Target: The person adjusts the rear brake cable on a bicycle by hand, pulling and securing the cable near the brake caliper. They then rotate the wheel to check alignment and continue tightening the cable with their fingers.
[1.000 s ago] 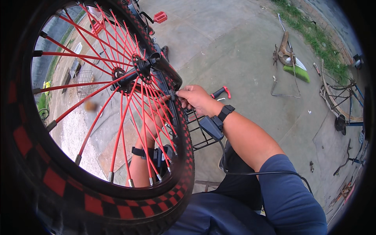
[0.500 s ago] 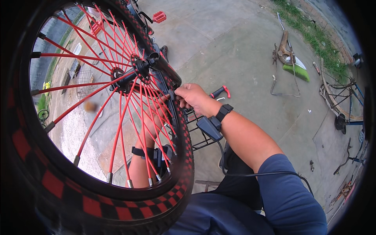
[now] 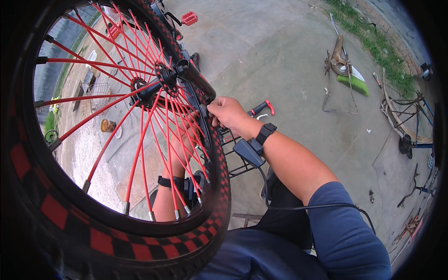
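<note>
A bicycle wheel [image 3: 116, 238] with red spokes and a black tyre chequered in red fills the left of the view, close to the camera. My right hand [image 3: 228, 114] is closed on the black fork blade [image 3: 200, 81] beside the hub [image 3: 161, 84]. My left hand [image 3: 184, 140] reaches up behind the spokes toward the hub, its fingers partly hidden by spokes and rim; what it grips I cannot tell. Both wrists carry a black strap with a small device.
A black wire rack [image 3: 235, 158] and a red-handled tool [image 3: 261, 108] lie on the concrete below my right hand. Red pedals [image 3: 189, 18] show at the top. A broom and bent metal parts [image 3: 347, 70] lie far right, next to another bicycle frame [image 3: 410, 121].
The wheel has turned slightly and the hub sits a little further right in view. My right hand stays on the fork.
</note>
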The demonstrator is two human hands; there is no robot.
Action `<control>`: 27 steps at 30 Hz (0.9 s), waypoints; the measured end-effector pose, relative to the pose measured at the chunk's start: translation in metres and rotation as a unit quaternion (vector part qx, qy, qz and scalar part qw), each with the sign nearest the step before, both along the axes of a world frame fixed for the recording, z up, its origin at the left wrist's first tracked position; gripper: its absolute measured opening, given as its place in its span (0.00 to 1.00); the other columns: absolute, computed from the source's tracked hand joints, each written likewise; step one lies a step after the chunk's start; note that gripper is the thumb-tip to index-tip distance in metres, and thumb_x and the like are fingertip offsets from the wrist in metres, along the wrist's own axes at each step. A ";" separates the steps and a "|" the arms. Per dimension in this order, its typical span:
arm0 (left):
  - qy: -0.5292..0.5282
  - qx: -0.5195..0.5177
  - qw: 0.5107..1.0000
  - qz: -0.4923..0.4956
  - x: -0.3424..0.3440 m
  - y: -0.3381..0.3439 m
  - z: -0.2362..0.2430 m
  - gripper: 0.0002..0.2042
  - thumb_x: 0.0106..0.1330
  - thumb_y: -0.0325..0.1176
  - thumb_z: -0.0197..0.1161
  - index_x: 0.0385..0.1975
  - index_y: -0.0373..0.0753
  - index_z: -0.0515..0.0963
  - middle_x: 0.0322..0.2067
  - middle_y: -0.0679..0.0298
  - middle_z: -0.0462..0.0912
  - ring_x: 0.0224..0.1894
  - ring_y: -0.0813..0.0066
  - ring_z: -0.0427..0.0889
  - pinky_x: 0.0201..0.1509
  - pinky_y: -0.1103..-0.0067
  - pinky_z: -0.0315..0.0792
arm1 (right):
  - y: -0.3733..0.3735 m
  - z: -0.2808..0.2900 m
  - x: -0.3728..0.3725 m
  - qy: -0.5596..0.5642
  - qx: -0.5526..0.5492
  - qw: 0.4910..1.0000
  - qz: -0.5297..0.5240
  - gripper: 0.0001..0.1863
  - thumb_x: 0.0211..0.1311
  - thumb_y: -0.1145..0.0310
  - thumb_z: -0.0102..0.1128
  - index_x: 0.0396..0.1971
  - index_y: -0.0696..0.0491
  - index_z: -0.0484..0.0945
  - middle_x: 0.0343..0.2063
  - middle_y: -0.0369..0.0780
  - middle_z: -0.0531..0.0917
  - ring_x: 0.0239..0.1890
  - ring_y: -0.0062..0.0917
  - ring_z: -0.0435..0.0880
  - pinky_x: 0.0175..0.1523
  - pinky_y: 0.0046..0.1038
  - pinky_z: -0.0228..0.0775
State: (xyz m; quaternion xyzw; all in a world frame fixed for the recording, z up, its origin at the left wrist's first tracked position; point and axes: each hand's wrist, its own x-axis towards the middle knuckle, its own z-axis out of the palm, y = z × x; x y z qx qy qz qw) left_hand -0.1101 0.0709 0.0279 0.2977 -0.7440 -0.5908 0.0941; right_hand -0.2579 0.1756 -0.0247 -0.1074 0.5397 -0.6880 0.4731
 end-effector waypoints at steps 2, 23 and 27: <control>0.012 0.011 1.000 0.005 0.001 0.000 -0.007 0.22 0.72 0.25 0.49 0.66 0.32 0.72 0.22 0.76 0.67 0.22 0.89 0.64 0.25 0.86 0.56 | 0.003 -0.001 -0.003 0.023 0.016 1.000 0.001 0.10 0.68 0.64 0.61 0.33 0.55 0.76 0.24 0.35 0.81 0.20 0.18 0.81 0.20 0.20 0.64; 0.006 0.113 0.988 0.106 -0.003 0.004 -0.022 0.14 0.79 0.38 0.56 0.29 0.41 0.71 0.17 0.75 0.65 0.15 0.85 0.62 0.17 0.83 0.55 | 0.004 0.000 -0.005 0.022 0.006 0.999 0.022 0.11 0.70 0.63 0.58 0.32 0.56 0.76 0.26 0.35 0.80 0.21 0.19 0.81 0.22 0.21 0.67; 0.024 0.155 0.982 0.108 0.014 -0.007 -0.019 0.08 0.77 0.33 0.55 0.36 0.37 0.73 0.22 0.71 0.72 0.20 0.83 0.71 0.22 0.83 0.64 | 0.000 0.001 -0.004 0.014 -0.006 0.999 0.042 0.12 0.70 0.62 0.58 0.33 0.56 0.76 0.27 0.35 0.80 0.22 0.19 0.81 0.23 0.21 0.67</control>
